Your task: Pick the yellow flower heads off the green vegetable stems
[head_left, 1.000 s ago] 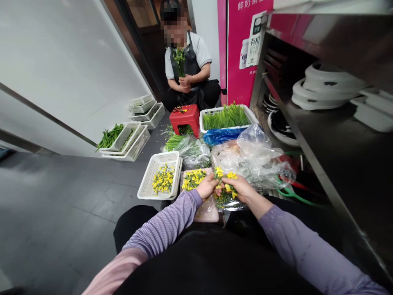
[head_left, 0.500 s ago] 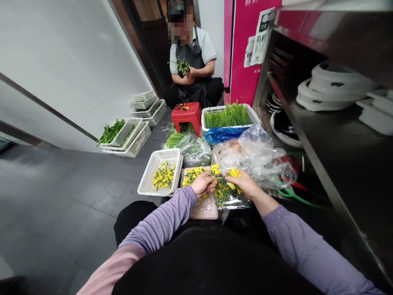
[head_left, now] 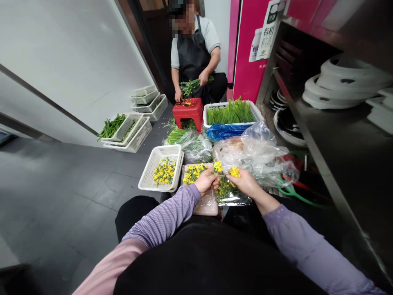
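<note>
My left hand is closed on a green-stemmed yellow flower, its bloom showing above the fingertips. Close beside it, my right hand pinches another yellow flower. The fingertips of both hands nearly meet, and thin green stems run between them. Below lies a clear plastic tray of yellow flowers and green stems, partly covered by my right hand. A pale pink tray with more yellow flowers sits under my left hand. To the left stands a white basket holding loose yellow flowers.
Beyond the trays are plastic bags, a red stool and a white basket of long green stalks. A co-worker squats behind the stool, holding green stems. Stacked baskets stand left; a steel shelf runs along the right.
The co-worker has lowered the bunch of green stems and reached one hand down to the stool. My hands stay close together on the flowers, and the view has shifted slightly.
</note>
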The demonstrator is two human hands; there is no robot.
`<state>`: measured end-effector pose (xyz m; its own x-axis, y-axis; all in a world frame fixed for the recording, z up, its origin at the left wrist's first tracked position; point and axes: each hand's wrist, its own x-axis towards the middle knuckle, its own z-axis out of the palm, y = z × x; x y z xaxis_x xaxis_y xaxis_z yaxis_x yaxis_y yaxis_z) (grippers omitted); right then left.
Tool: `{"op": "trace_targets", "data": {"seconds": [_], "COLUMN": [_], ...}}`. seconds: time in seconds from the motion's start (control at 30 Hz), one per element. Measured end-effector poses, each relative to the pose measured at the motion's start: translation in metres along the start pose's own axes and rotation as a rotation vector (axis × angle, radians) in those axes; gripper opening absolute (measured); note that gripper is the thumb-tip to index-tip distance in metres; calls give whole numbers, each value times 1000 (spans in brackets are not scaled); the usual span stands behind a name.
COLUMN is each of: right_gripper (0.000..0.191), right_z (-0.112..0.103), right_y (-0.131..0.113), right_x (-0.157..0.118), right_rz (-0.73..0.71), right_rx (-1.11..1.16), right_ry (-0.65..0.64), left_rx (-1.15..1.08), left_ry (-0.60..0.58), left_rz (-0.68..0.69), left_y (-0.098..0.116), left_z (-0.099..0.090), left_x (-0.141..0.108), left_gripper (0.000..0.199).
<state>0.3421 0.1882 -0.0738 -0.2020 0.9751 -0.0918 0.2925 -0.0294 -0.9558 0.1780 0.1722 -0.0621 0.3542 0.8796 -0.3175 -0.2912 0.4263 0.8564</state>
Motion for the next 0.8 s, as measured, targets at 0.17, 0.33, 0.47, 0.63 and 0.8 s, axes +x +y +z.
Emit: {"op": "trace_targets", "data": {"seconds": [0.17,0.33,0.47,0.63,0.8], "right_gripper": [15,12,25,31,24], "right_z": [8,11,-1,-1,11], "right_y": [2,14,18,8,-2], "right_x": [0,4,8,2,-6], "right_rz": [-120,-43,88,221,252], "right_rx": [-415,-604,-397,295,594], "right_ry": [77,50,127,52,-169], "left_rx": [112,233,172,19,-24], "left_ry": [114,136,204,122,58], "left_rz": [37,68,18,5,-10], "left_y": [-9,-11,-7,-5,-7], "left_z": [9,19,12,8,15], "left_x": [0,2,7,2,-2], "left_gripper": [19,16,12,22,26]}}
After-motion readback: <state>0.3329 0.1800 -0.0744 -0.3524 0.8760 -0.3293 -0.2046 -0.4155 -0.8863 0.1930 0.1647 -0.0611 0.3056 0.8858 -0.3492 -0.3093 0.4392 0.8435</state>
